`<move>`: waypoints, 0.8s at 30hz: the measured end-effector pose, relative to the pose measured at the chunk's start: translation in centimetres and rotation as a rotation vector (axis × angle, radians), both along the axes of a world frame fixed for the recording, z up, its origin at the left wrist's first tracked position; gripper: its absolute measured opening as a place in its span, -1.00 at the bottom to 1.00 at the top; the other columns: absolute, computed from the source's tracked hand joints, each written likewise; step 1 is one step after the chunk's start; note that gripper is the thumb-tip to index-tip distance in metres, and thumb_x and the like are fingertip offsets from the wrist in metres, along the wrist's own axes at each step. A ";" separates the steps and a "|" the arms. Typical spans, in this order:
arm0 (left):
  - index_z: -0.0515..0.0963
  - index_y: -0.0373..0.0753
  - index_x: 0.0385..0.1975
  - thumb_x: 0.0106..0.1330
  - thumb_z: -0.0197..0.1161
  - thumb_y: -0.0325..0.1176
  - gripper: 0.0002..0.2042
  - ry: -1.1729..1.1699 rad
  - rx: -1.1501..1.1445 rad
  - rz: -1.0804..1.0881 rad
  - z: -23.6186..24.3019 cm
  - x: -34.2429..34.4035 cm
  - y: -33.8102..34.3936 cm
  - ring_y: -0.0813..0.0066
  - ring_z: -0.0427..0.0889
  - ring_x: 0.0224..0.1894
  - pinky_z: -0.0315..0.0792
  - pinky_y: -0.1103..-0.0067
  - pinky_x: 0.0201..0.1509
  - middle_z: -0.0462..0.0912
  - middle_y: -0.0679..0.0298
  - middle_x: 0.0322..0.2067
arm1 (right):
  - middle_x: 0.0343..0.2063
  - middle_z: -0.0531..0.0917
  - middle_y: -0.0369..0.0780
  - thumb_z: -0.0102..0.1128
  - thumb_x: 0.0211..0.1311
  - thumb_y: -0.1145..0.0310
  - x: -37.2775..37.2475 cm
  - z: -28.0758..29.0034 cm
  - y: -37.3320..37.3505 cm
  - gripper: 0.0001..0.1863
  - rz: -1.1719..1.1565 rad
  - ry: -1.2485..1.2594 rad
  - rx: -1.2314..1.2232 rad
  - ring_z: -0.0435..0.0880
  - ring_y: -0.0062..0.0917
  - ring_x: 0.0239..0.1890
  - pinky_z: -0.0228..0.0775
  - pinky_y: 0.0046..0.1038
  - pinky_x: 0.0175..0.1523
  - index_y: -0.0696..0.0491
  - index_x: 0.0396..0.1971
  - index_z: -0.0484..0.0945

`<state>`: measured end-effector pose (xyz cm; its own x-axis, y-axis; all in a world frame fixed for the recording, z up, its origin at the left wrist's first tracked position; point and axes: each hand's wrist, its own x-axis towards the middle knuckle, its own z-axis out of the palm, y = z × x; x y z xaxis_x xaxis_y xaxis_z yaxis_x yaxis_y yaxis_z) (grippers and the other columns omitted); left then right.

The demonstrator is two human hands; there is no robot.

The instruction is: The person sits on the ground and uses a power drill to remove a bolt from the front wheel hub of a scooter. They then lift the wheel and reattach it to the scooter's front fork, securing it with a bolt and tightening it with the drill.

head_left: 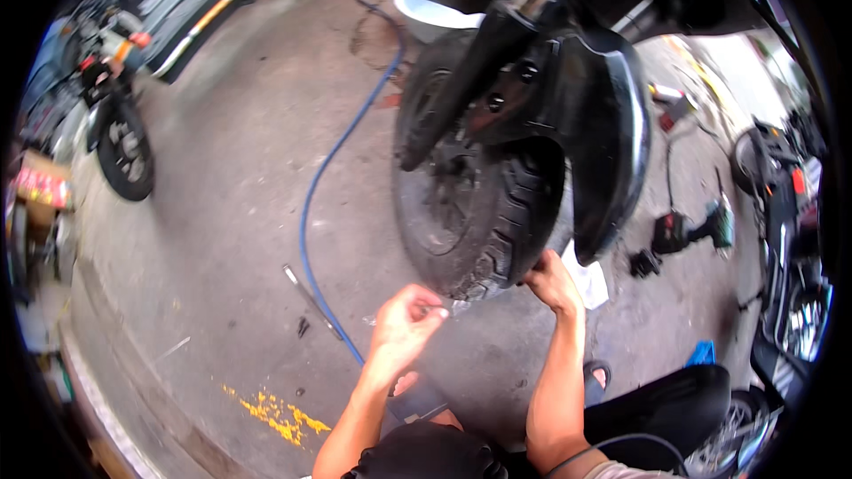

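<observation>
A motorcycle's front wheel with a knobbly black tire [519, 222] stands in front of me, under a black fender [612, 133]. Just left of the tire's lower edge is my left hand [404, 324], its thumb and fingers pinched together. Something small seems to be between them, too small and blurred to name. On the other side, my right hand [555, 284] grips the lower right edge of the tire, its fingertips partly hidden there. A clear, shiny scrap of film [461, 306] shows at the foot of the tire.
A blue hose [311, 200] snakes across the concrete, beside a thin metal bar [311, 302]. White paper [587, 279] and a cordless power tool [697, 231] lie to the right. Behind the wheel is a white basin [426, 13]. Other motorcycles [124, 146] stand at both sides.
</observation>
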<state>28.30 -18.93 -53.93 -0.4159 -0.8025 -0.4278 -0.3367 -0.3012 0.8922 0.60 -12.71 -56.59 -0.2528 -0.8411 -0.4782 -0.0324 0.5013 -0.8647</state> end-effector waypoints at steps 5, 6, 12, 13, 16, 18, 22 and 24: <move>0.62 -0.43 -0.06 0.29 0.38 -0.39 -0.71 0.101 0.306 0.070 -2.5 -3.2 2.5 0.44 0.73 -0.25 0.56 0.52 -0.13 0.74 0.09 -0.22 | -0.25 0.77 -0.19 0.48 0.09 0.49 2.2 -0.3 2.1 -0.59 0.324 -0.265 0.114 0.71 -0.59 -0.18 0.53 -0.52 0.00 0.31 -0.05 0.63; 0.62 -0.44 -0.08 0.31 0.36 -0.39 -0.72 0.124 0.306 0.087 -2.5 -3.4 2.7 0.43 0.73 -0.24 0.57 0.51 -0.12 0.73 0.07 -0.22 | -0.26 0.77 -0.18 0.51 0.07 0.48 2.4 -0.7 1.8 -0.55 0.360 -0.286 0.085 0.70 -0.61 -0.20 0.52 -0.55 -0.02 0.32 -0.03 0.64; 0.58 -0.40 -0.15 0.36 0.32 -0.38 -0.78 0.366 0.456 0.271 -5.9 -5.0 5.9 0.36 0.74 -0.24 0.61 0.41 -0.09 0.73 0.11 -0.28 | -0.32 0.69 -0.30 0.57 0.02 0.39 2.0 -2.7 2.2 -0.56 0.440 -0.254 0.087 0.64 -0.62 -0.25 0.49 -0.55 -0.07 0.24 -0.11 0.63; 0.57 -0.39 -0.16 0.35 0.32 -0.36 -0.78 0.417 0.505 0.270 -6.4 -5.3 5.9 0.34 0.74 -0.25 0.61 0.39 -0.09 0.73 0.13 -0.29 | -0.36 0.67 -0.33 0.59 0.01 0.37 1.5 -2.8 2.5 -0.57 0.451 -0.194 0.067 0.62 -0.63 -0.29 0.48 -0.55 -0.11 0.21 -0.14 0.64; 0.54 -0.35 -0.15 0.33 0.31 -0.34 -0.77 -0.167 -0.167 -0.134 -7.2 -6.2 5.7 0.14 0.74 -0.27 0.59 0.29 -0.09 0.72 0.09 -0.33 | -0.50 0.61 -0.36 0.57 -0.01 0.39 -0.7 -4.2 4.4 -0.63 0.120 -0.009 0.113 0.53 -0.67 -0.45 0.42 -0.56 -0.29 0.18 -0.20 0.64; 0.53 -0.31 -0.08 0.31 0.25 -0.39 -0.76 -0.239 -0.606 -0.224 -9.4 -8.1 5.0 0.07 0.74 -0.27 0.58 0.28 -0.16 0.72 0.09 -0.33 | -0.48 0.67 -0.32 0.47 0.09 0.46 -3.3 -6.4 5.4 -0.76 -0.120 0.200 0.060 0.62 -0.64 -0.47 0.46 -0.55 -0.33 0.15 -0.27 0.60; 0.54 -0.29 0.02 0.30 0.16 -0.44 -0.71 -0.335 -0.945 -0.210 -15.6 -11.1 3.0 -0.17 0.59 -0.01 0.46 0.09 0.11 0.63 -0.08 -0.08 | -0.47 0.68 -0.31 0.37 0.23 0.42 -3.2 -5.9 4.4 -0.78 -0.408 0.156 -0.027 0.62 -0.62 -0.48 0.47 -0.55 -0.34 0.17 -0.18 0.59; 0.53 -0.28 0.06 0.29 0.15 -0.45 -0.67 -0.274 -1.031 -0.149 -16.7 -12.8 2.6 -0.19 0.53 0.10 0.40 0.05 0.19 0.58 -0.10 0.04 | -0.45 0.68 -0.30 0.36 0.25 0.40 -3.3 -5.2 4.5 -0.75 -0.448 0.151 -0.056 0.62 -0.62 -0.47 0.48 -0.55 -0.32 0.17 -0.14 0.59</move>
<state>15.51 -16.37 -70.65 -0.5324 -0.7786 0.3322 -0.5347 0.6136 0.5811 -2.70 -8.23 -61.75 -0.6600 -0.6566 -0.3651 0.0492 0.4472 -0.8931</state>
